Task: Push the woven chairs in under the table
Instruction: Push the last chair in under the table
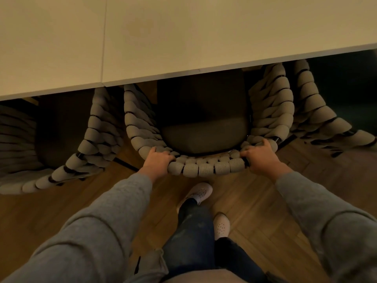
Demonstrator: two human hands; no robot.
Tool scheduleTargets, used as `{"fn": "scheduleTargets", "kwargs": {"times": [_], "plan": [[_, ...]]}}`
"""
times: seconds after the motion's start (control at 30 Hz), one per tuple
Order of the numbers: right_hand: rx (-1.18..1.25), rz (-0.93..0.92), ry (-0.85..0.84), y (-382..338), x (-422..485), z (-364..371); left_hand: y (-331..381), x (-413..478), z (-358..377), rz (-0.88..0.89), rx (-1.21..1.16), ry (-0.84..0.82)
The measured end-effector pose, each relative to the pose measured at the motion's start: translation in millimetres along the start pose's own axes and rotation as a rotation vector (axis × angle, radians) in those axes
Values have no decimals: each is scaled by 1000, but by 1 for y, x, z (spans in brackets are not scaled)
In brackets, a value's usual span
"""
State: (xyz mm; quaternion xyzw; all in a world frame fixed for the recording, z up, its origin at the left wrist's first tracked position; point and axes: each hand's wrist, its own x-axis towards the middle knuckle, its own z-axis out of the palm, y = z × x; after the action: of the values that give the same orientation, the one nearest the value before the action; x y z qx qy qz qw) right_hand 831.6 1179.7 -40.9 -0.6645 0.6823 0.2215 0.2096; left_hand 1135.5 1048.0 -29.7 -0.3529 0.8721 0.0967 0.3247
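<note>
While Only Half Under, the Middle Chair (204, 169) Could Snag

As the bench (183, 37) edge covers just the seat front, the middle chair stands partly in, flanked closely by the left chair (91, 144) and right chair (314, 111). An uneven shove could twist it into either neighbour's woven arm. Left hand (157, 160) and right hand (261, 158) each grip the back rim, sleeved arms stretched forward.

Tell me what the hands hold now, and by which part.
The left hand and right hand both grip the middle grey woven chair by the top rim of its curved backrest.
</note>
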Motion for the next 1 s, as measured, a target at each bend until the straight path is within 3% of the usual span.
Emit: {"fn": "scheduleTargets", "kwargs": {"times": [0.7, 1.0], "plan": [[22, 81, 11, -7, 7, 1, -10, 17, -3, 53, 107, -23], [26, 78, -91, -7, 0, -7, -7, 18, -3, 86, 57, -117]]}}
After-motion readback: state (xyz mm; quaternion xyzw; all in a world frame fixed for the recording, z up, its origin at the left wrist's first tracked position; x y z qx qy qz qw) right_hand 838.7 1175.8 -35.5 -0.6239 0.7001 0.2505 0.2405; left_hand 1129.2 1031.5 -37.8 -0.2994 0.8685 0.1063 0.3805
